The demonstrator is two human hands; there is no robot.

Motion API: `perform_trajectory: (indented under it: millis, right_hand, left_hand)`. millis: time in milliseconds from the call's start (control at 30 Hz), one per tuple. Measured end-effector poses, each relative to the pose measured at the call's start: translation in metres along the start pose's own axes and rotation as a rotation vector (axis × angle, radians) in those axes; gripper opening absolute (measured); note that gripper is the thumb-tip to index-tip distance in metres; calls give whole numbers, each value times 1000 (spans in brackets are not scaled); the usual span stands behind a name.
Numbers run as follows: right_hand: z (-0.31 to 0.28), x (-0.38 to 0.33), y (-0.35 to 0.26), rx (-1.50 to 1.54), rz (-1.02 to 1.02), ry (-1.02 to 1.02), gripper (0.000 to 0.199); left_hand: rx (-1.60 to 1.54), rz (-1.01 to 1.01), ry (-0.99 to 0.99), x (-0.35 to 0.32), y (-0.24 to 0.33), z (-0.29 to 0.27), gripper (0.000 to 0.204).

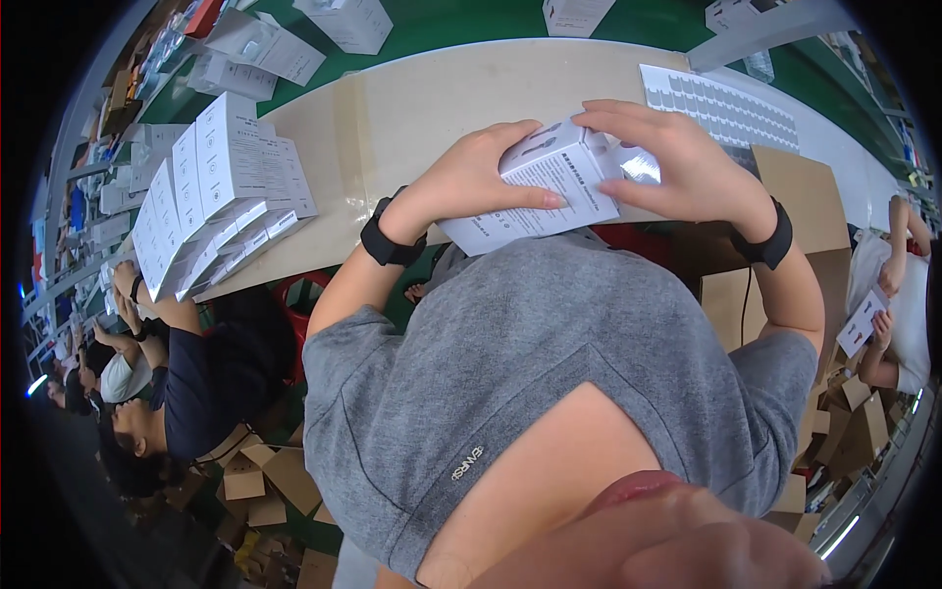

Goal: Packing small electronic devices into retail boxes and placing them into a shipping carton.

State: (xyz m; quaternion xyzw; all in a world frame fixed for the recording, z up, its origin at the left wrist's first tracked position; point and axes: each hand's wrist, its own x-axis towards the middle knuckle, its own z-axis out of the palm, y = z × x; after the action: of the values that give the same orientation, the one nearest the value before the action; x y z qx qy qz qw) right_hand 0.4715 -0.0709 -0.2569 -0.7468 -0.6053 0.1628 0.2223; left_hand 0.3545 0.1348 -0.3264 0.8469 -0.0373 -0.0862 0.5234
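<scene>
A white printed carton point(569, 182) is held tilted at the near edge of the table, close to my body. My left hand point(481, 177) grips its left side, thumb across the printed face and fingers behind. At its right end is my right hand point(677, 157), curved around the corner, with fingertips on the top edge and thumb against the side. A shiny silvery patch point(640, 165) shows between the right thumb and fingers; whether it is a sticker or something else I cannot tell. Dark bands sit on both my wrists.
Stacked white cartons point(221, 187) stand on the table's left. A sheet of grey labels point(721, 106) lies at the far right. Near my right arm is an open brown cardboard box point(800, 201). More cartons point(265, 44) rest on the green surface beyond. Co-workers sit at left and right.
</scene>
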Motion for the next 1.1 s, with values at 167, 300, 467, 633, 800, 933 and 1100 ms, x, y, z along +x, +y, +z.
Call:
perform_trajectory:
  millis: [167, 300, 467, 633, 800, 933, 1100]
  right_hand:
    - [4, -1, 7, 196, -48, 26, 47]
    - [6, -2, -7, 166, -99, 67, 36]
    - [10, -7, -3, 245, -82, -82, 30]
    - [2, -23, 24, 467, -83, -77, 28]
    - [11, -19, -4, 551, 123, 160, 23]
    - [25, 7, -10, 503, 350, 207, 34]
    - [65, 72, 45, 682, 239, 353, 33]
  left_hand:
    - [-98, 0, -67, -2, -5, 3, 87]
    - [-69, 41, -177, -1, -8, 5, 87]
    - [-86, 94, -338, 6, -9, 2, 84]
    - [-96, 40, -387, 5, -16, -3, 79]
    - [-229, 108, -266, 0, -44, -12, 79]
    - [-221, 157, -81, -4, -73, -21, 80]
    - [-75, 48, 161, 4, -65, -21, 73]
